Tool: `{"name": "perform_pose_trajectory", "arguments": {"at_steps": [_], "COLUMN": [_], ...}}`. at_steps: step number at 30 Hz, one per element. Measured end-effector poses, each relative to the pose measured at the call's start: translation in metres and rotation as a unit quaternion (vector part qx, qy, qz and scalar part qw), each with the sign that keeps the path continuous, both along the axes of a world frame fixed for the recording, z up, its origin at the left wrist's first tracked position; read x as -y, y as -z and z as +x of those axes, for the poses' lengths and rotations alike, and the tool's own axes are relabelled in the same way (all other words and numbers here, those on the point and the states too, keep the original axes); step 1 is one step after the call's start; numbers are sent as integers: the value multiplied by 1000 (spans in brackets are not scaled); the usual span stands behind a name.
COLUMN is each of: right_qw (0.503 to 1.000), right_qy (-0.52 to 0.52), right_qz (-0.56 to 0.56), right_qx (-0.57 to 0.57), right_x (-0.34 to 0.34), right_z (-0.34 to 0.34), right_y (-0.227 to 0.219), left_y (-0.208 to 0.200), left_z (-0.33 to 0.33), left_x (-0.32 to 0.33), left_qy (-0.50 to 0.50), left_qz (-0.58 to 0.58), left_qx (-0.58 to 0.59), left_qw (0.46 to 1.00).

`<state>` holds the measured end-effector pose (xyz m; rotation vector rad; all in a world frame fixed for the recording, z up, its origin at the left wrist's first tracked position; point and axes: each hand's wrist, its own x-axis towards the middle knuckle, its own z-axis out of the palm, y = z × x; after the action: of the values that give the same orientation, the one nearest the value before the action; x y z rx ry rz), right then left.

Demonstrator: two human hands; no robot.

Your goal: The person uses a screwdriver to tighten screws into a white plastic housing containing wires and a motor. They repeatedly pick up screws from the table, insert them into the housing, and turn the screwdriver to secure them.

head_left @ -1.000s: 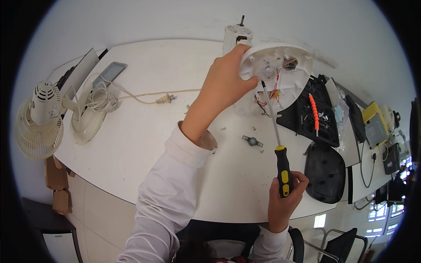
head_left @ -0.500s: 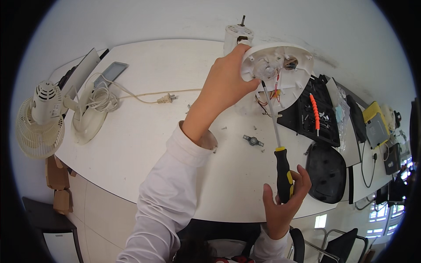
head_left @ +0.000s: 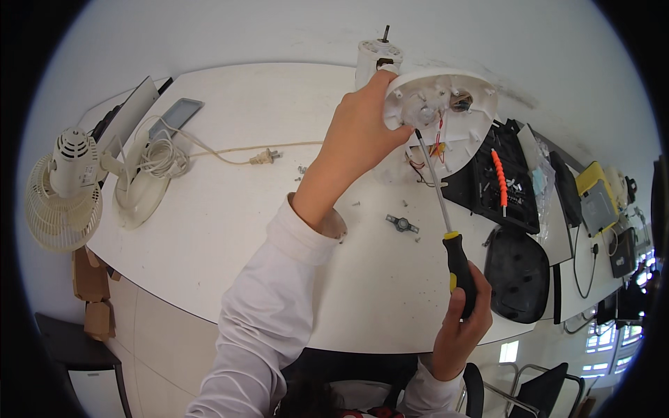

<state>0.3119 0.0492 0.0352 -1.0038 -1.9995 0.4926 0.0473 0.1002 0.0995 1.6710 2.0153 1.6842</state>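
My left hand (head_left: 367, 125) grips the left edge of a white plastic fan housing (head_left: 470, 132), thumb over the rim, other fingers hidden behind. The housing is held tilted, its hollow side facing me, showing screw posts, a clear round cover and red and dark wires. My right hand (head_left: 463, 327) is closed round the black-and-yellow handle of a screwdriver (head_left: 437, 188). Its shaft points up and away, the tip inside the housing beside my left thumb. Whether the tip sits in a screw I cannot tell. A white motor (head_left: 378, 59) with a metal shaft stands behind my left hand.
Small screws and a dark metal bracket (head_left: 402, 223) lie on the white table (head_left: 279, 209). Rightward are a black tool case (head_left: 509, 181) with an orange flexible shaft (head_left: 500, 177) and a black plate (head_left: 517, 275). At left sit a fan (head_left: 70, 188) and a power plug (head_left: 263, 157).
My right hand has closed more fully round the screwdriver handle, and the handle has swung slightly right and turned. My left hand and the housing have hardly moved.
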Motion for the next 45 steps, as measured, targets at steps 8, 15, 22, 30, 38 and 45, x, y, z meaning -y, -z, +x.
{"name": "perform_pose_trajectory", "arguments": {"at_steps": [8, 15, 22, 30, 38, 45], "right_qw": [995, 996, 1000, 999, 999, 999], "right_qy": [-6, 3, -2, 11, 0, -9], "right_qz": [-76, 80, -19, -28, -27, -22], "right_qx": [-65, -44, -13, -35, -33, -42], "right_x": [12, 8, 12, 10, 8, 8], "right_z": [-6, -4, -5, -9, -9, -9], "right_y": [-7, -2, -12, -3, 1, 3], "left_y": [1, 2, 0, 2, -1, 2], "left_z": [0, 0, -1, -1, 1, -1], "left_x": [-2, -1, 0, -1, 1, -1], "left_qy": [2, 0, 3, 3, -1, 1], "left_qz": [0, 6, -1, 4, -11, -2], "left_qx": [-9, -8, -9, -7, -1, -7], "left_qw": [1000, 1000, 1000, 1000, 1000, 1000]}}
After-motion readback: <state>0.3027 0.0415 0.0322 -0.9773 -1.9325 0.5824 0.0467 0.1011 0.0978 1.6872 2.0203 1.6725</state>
